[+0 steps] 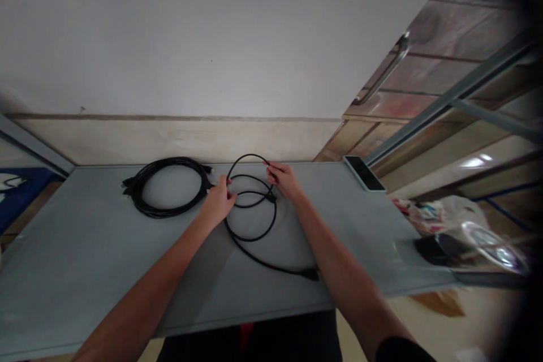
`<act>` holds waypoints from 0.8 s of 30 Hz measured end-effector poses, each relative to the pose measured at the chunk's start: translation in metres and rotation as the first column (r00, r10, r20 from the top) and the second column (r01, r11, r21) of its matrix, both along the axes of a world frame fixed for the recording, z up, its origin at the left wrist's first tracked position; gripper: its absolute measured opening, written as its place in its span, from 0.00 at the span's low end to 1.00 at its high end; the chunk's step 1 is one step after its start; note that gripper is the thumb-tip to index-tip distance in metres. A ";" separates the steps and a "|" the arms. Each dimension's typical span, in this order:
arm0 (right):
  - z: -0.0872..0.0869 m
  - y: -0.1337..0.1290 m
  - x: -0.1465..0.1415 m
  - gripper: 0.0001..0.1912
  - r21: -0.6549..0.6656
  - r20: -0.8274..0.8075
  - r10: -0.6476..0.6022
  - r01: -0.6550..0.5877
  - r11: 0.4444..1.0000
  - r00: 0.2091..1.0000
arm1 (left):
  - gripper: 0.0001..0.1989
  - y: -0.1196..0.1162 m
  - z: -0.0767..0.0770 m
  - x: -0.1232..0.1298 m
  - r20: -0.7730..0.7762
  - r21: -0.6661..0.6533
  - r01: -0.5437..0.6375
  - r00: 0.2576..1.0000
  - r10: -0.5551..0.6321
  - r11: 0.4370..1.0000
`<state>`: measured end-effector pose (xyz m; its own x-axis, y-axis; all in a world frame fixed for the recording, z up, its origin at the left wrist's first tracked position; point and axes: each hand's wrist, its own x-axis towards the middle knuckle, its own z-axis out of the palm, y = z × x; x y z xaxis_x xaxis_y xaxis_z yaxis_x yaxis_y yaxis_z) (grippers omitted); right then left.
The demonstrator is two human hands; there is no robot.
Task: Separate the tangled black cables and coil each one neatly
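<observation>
A black cable [257, 239] lies in loose loops on the grey table in front of me. My left hand [219, 199] is closed on the left side of its loops. With pinched fingers, my right hand [283, 179] grips the same cable at the upper right of the loops. One end of it, a dark plug [310, 274], rests on the table near my right forearm. Another dark connector [270, 197] sits just below my right fingers. Left of my left hand lies a second black cable [167, 214], wound in a neat coil with several plugs sticking out.
The grey table [76, 260] stands against a wall [190, 39]. A phone-like dark device with a pale edge [365, 173] lies at its back right. Plastic bags [453, 212] and a metal frame [445, 104] are at the right. Something blue [25, 195] shows at the left.
</observation>
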<state>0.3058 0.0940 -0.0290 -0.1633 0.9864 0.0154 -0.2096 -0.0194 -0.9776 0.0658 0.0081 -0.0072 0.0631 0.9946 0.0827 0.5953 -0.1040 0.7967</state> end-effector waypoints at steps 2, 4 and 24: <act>0.003 0.002 0.006 0.16 0.007 0.018 -0.059 0.059 0.998 0.998 | 0.16 0.001 0.003 -0.005 0.033 0.036 -0.040 0.999 0.039 0.999; 0.004 0.003 0.011 0.16 0.010 0.047 -0.112 0.112 0.994 0.993 | 0.13 0.003 0.005 -0.011 0.046 0.104 -0.087 0.996 0.082 0.991; 0.021 -0.018 -0.004 0.20 -0.112 0.254 0.321 -0.302 0.947 0.912 | 0.14 0.000 0.012 -0.010 -0.005 0.182 0.073 0.997 -0.074 0.981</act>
<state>0.3020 0.0760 -0.0078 -0.4514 0.8817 -0.1373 0.0845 -0.1109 -0.9902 0.0562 0.0076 0.0045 0.1349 0.9555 0.2624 0.5791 -0.2909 0.7615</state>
